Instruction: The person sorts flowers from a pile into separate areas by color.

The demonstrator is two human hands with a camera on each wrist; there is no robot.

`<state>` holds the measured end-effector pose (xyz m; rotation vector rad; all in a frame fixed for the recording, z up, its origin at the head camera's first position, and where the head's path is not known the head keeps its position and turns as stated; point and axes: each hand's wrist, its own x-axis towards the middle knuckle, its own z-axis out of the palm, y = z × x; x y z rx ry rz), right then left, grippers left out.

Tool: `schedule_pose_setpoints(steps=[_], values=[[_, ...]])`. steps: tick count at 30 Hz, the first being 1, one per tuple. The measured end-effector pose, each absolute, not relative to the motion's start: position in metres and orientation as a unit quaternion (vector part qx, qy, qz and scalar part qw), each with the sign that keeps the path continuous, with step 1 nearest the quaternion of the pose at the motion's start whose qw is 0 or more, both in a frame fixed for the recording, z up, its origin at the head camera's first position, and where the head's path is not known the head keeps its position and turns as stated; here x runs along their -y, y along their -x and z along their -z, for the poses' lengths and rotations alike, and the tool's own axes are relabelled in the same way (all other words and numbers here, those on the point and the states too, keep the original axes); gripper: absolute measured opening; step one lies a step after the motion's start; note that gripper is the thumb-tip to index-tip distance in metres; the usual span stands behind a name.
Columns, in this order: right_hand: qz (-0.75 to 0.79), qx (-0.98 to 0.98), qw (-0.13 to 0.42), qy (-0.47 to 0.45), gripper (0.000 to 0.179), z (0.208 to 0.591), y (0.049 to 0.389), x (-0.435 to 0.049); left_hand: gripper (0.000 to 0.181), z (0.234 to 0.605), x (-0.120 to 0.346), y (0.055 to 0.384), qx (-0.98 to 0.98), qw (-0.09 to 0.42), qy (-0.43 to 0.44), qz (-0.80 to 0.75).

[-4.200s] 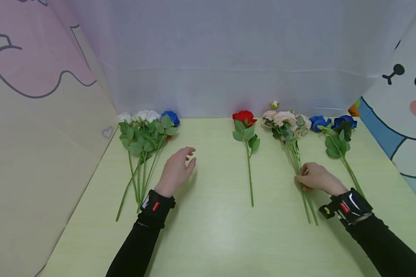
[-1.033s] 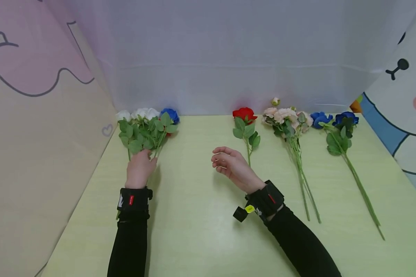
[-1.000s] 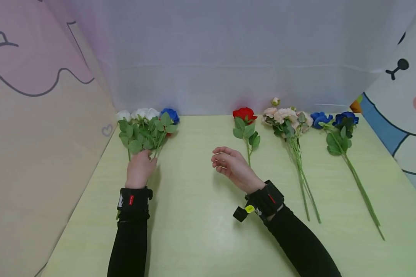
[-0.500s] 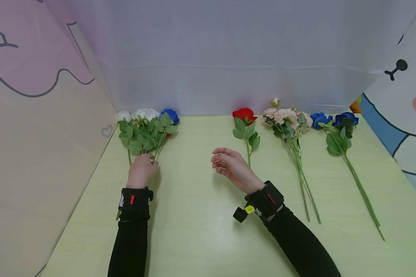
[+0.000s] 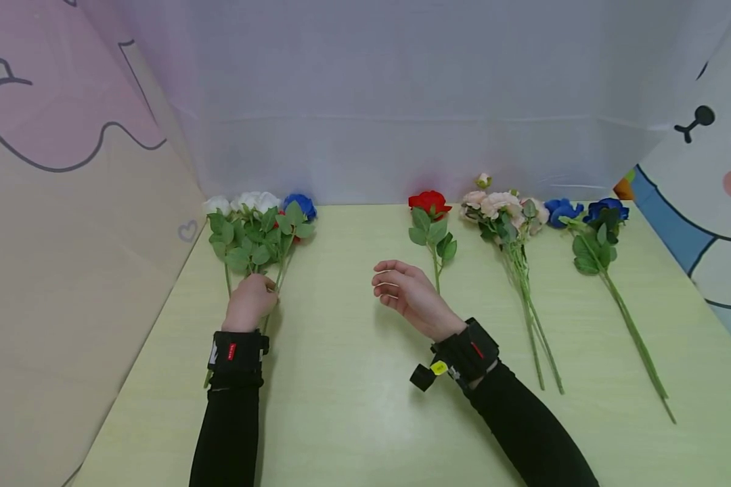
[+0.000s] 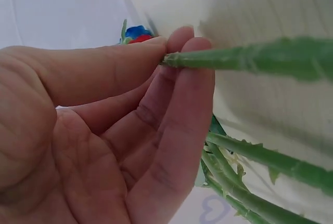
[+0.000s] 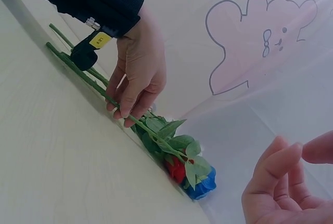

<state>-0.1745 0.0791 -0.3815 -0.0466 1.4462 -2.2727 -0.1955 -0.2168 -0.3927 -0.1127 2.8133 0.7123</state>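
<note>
At the left of the table, my left hand [image 5: 251, 302] pinches the green stem [image 6: 250, 57] of a blue rose [image 5: 300, 205] between thumb and fingertips. White roses [image 5: 256, 201] and a mostly hidden red rose [image 7: 176, 169] lie in the same leafy bunch. More stems [image 6: 265, 156] pass beneath the fingers in the left wrist view. My right hand [image 5: 415, 297] hovers over the middle of the table with loosely bent fingers and holds nothing. Just beyond it lies a single red rose [image 5: 429, 201], the lower part of its stem hidden behind the hand.
Right of the red rose lies a bunch of pale pink flowers [image 5: 501, 206]. Two blue flowers [image 5: 606, 210] with long stems lie farther right. A pale curtain [image 5: 365, 122] borders the far edge of the light wooden table [image 5: 341, 406].
Earlier the right hand was at the pink flowers' stems; it has since moved left. My left hand has gone to the left bunch, drawn back slightly, and the blue rose's leaves have shifted a little.
</note>
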Motion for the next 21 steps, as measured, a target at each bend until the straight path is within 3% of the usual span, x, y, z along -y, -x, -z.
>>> schedule_pose_setpoints(steps=[21], values=[[0.826, -0.520, 0.216, 0.010, 0.012, 0.380, 0.179, -0.086, 0.020, 0.395, 0.206, 0.200, -0.945, 0.091, -0.025, -0.314]])
